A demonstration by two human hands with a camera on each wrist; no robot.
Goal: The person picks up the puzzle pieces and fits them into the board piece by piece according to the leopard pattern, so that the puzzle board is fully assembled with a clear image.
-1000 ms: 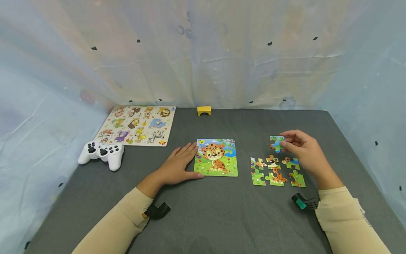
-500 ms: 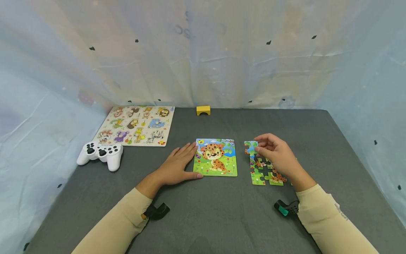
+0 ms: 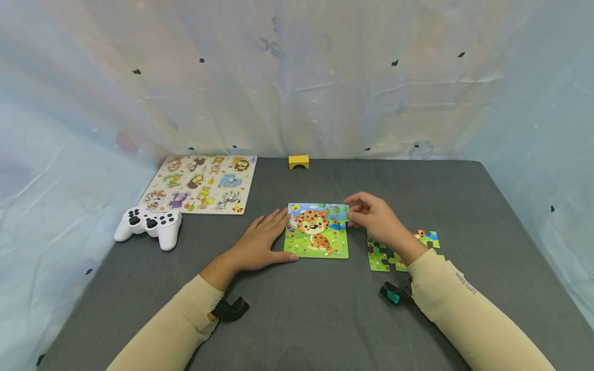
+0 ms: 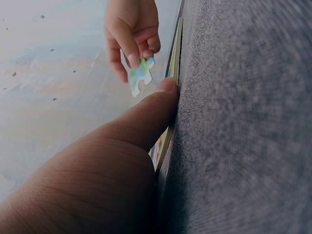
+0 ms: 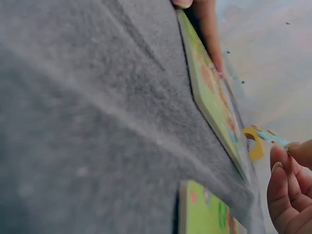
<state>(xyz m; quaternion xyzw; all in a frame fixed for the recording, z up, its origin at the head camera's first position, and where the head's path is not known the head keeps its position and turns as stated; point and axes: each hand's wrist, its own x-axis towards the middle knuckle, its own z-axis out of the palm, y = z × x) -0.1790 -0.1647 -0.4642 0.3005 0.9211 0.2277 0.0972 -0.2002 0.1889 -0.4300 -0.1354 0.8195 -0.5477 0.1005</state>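
My left hand (image 3: 260,242) lies with straight fingers along the left side of a square leopard puzzle board (image 3: 320,234), its thumb at the near left corner. In my right hand (image 3: 378,219) a blue and green jigsaw piece (image 4: 141,75) is pinched between thumb and fingers. That piece overlaps the board's far right corner in the head view; the left wrist view shows it held up off the board. Several loose jigsaw pieces (image 3: 379,262) with leopard parts lie right of the board, partly hidden under my right forearm.
A pale animal puzzle board (image 3: 197,183) lies at the back left, with a white game controller (image 3: 150,224) at its near corner. A yellow arch block (image 3: 298,159) stands at the table's back edge, before a hanging sheet (image 3: 297,103).
My right hand has carried the jigsaw piece leftward from beyond the loose pieces to the board's far right corner. The left hand has stayed in place.
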